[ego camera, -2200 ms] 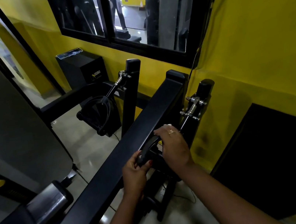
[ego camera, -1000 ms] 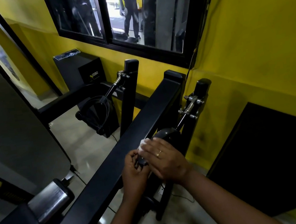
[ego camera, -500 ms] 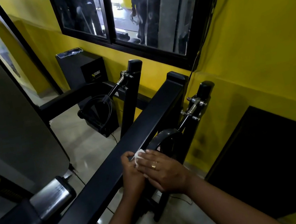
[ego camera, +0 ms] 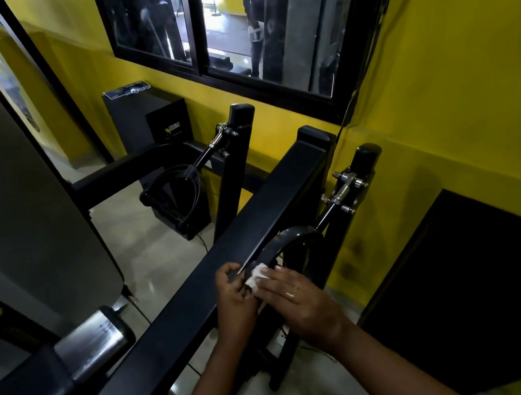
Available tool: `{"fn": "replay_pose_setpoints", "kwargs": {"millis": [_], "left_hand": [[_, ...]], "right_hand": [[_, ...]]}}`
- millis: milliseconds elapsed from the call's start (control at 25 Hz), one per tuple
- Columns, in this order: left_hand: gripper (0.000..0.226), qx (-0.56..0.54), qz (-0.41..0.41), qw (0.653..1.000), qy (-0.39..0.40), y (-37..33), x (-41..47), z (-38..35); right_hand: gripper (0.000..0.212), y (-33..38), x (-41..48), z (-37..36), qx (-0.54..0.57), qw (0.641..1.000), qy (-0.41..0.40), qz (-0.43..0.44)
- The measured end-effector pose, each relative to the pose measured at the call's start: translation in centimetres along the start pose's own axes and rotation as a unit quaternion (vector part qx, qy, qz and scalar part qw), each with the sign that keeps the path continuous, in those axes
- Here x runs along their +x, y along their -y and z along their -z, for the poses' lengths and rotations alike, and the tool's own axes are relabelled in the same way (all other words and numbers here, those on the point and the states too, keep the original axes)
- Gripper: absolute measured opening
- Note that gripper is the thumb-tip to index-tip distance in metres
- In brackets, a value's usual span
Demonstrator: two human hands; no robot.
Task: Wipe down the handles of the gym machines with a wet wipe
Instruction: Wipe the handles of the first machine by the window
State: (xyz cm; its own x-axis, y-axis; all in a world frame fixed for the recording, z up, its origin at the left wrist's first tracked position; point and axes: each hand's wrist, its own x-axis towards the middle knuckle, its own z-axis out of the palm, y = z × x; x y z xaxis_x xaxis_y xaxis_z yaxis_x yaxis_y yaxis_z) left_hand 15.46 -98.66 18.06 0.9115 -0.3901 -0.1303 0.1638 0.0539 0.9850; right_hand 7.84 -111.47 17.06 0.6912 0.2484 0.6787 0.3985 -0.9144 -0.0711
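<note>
A black stirrup handle (ego camera: 293,240) hangs from a steel link on the right post of the gym machine. My left hand (ego camera: 234,298) grips the lower end of this handle, beside the black crossbeam (ego camera: 255,218). My right hand (ego camera: 297,295) lies over the handle with its fingers stretched out and presses a small white wet wipe (ego camera: 256,275) against it. Only a corner of the wipe shows between my two hands. A second black stirrup handle (ego camera: 174,200) hangs untouched from the left post.
A yellow wall (ego camera: 455,81) stands close on the right with a black panel (ego camera: 489,291) low on it. A black speaker box (ego camera: 152,125) sits on the floor under the window. A chrome roller (ego camera: 94,343) and a grey weight-stack cover (ego camera: 7,203) are at the left.
Both hands have stayed on the right handle. My right hand has slid the wipe down from the top of the handle's arch to its lower end near my left hand.
</note>
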Motion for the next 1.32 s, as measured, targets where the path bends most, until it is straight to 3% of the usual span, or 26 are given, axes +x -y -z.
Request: {"fn": "replay_pose_setpoints", "kwargs": {"millis": [40,120,200,240,360,520,600,680,840,1080,1160,1240,1320], "left_hand": [[0.045,-0.011,-0.005,1.000,0.012,-0.2,0.0,-0.1],[0.046,0.003,-0.019,1.000,0.023,-0.5,-0.3,0.0],[0.044,0.065,-0.044,0.997,0.006,-0.7,-0.5,0.3],[0.044,0.114,-0.069,0.991,-0.005,-0.6,-0.5,0.7],[0.047,0.254,-0.158,0.954,-0.010,-0.9,0.1,2.0],[0.049,0.297,-0.169,0.940,-0.001,-1.4,0.5,2.1],[0.046,0.316,-0.185,0.931,0.001,-1.4,0.5,2.0],[0.044,0.317,-0.177,0.932,0.005,-1.7,0.7,2.2],[0.041,0.306,-0.124,0.944,0.023,-2.1,1.8,2.7],[0.025,0.231,-0.046,0.968,0.086,-2.7,3.2,2.9],[0.024,0.209,-0.007,0.973,0.099,-2.4,3.6,2.9],[0.027,0.224,0.020,0.968,0.113,-2.0,3.9,2.7],[0.028,0.238,0.034,0.963,0.122,-1.5,4.0,2.5]], "right_hand": [[0.031,0.3,-0.6,0.3,0.017,0.998,-0.034,-0.047],[0.035,1.5,-0.9,0.3,0.085,0.967,-0.077,-0.229],[0.032,2.3,-0.2,-0.1,0.166,0.887,-0.091,-0.421],[0.028,2.2,0.5,-0.2,0.214,0.851,-0.084,-0.472],[0.023,0.6,2.6,-0.6,0.301,0.812,-0.003,-0.500],[0.016,-2.3,5.1,-1.4,0.373,0.732,0.135,-0.553],[0.019,-3.3,5.5,-1.9,0.369,0.721,0.164,-0.563],[0.022,-3.4,5.1,-2.0,0.322,0.753,0.166,-0.549],[0.023,-1.8,0.3,-2.0,0.195,0.855,0.089,-0.472],[0.030,1.0,1.7,-3.5,0.119,0.888,-0.024,-0.443],[0.031,1.3,0.8,-4.1,0.067,0.927,-0.044,-0.366],[0.026,0.1,-1.4,-3.9,-0.005,0.972,-0.049,-0.229],[0.023,-0.8,-2.5,-3.2,-0.059,0.987,-0.036,-0.145]]}}
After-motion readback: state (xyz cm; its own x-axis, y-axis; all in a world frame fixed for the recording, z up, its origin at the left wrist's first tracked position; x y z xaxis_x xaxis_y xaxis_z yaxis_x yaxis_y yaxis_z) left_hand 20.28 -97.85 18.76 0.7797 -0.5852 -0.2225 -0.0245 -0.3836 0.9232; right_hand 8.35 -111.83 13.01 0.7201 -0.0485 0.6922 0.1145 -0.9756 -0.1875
